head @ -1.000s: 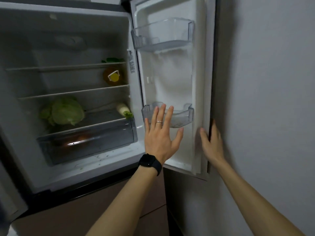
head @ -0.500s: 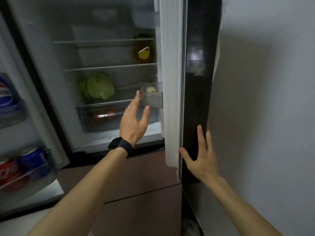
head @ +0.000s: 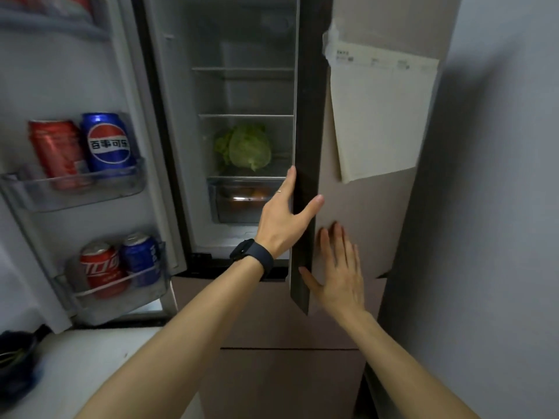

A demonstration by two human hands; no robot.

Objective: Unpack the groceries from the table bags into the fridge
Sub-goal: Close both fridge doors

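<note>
The right fridge door (head: 357,201) is swung most of the way in, its dark edge facing me. My left hand (head: 281,216), with a black watch on the wrist, grips that edge, fingers behind it and thumb on the front. My right hand (head: 338,273) lies flat and open on the door's outer face, just below. Through the remaining gap I see a green cabbage (head: 248,148) on a shelf and a clear crisper drawer (head: 239,201) with orange things inside.
The left fridge door (head: 90,55) stands open with red and blue soda cans (head: 107,143) in its bins. A paper sheet (head: 381,116) is stuck on the right door. A grey wall (head: 499,207) is close on the right; a dark bowl (head: 15,355) sits low left.
The right door has swung inward, hiding its inner bins and much of the shelves. My left hand moved from open air onto the door's edge; my right hand slid onto its outer face.
</note>
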